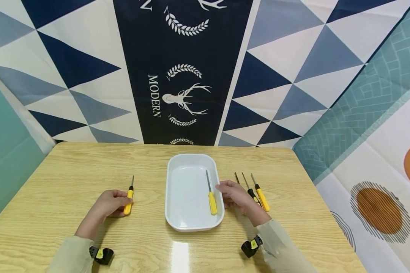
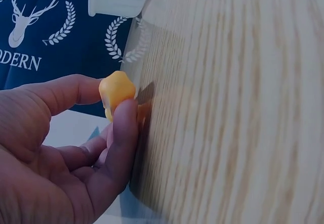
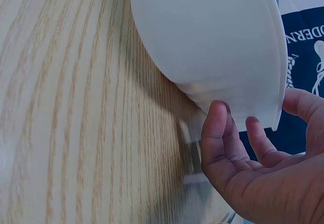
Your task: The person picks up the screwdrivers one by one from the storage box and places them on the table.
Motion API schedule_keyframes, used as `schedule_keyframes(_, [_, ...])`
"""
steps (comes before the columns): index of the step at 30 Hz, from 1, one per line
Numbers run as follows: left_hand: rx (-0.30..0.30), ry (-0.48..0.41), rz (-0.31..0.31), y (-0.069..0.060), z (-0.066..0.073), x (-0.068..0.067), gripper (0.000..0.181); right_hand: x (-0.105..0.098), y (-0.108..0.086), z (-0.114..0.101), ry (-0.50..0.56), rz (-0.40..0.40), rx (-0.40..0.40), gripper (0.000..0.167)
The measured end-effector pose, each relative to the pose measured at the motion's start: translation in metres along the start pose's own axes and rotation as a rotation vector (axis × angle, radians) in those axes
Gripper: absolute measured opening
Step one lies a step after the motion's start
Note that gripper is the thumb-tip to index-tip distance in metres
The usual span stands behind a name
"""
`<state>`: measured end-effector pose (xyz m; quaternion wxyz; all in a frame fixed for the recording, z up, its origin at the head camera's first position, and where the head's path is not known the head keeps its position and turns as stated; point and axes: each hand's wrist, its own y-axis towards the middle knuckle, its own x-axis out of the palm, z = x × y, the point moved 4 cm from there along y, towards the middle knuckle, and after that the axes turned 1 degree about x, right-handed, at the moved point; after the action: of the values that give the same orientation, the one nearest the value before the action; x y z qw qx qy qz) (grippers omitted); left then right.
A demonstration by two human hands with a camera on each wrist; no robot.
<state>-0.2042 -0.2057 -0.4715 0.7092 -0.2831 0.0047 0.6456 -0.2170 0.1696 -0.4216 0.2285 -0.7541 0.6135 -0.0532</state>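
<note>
My left hand [image 1: 111, 203] pinches the yellow handle of a screwdriver [image 1: 128, 197] between thumb and fingers, its shaft pointing to the far side of the table. The left wrist view shows the handle's rounded end [image 2: 117, 88] close to the wood; whether it touches is unclear. At the middle stands a white tray [image 1: 166, 189], with a yellow-handled screwdriver [image 1: 212, 203] lying inside along its right side. My right hand [image 1: 237, 197] grips the tray's right rim, one digit over the edge and other fingers by the outer wall [image 3: 212, 47].
Right of my right hand lie a yellow-and-black screwdriver [image 1: 262, 199], a black-handled one [image 1: 251, 192] and a third, its shaft [image 1: 237, 177] showing and its handle hidden by the hand. Patterned cloth [image 1: 181, 98] hangs behind the wooden table [image 1: 89, 163].
</note>
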Motion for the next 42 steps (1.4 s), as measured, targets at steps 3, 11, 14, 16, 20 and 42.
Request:
schedule_keyframes(3, [0.003,0.029,0.022,-0.001,0.001,-0.001,0.046,0.000,0.000,0.000,-0.006,0.007,0.003,0.039])
schedule_keyframes(11, [0.007,0.113,0.066,-0.003,0.004,-0.002,0.039,-0.005,0.022,0.019,-0.013,0.029,0.020,0.041])
schedule_keyframes(14, [0.015,0.121,0.064,-0.005,0.004,-0.002,0.039,-0.007,0.027,0.024,-0.001,0.026,0.022,0.043])
schedule_keyframes(16, [0.014,0.118,0.062,-0.005,0.003,-0.003,0.038,-0.007,0.028,0.026,0.005,0.022,0.023,0.044])
schedule_keyframes(20, [0.017,0.101,0.054,-0.007,0.000,-0.005,0.041,-0.007,0.028,0.026,0.005,0.015,0.028,0.044])
schedule_keyframes(42, [0.088,0.090,0.060,-0.017,0.001,-0.013,0.054,-0.010,0.025,0.026,-0.002,-0.037,0.017,0.058])
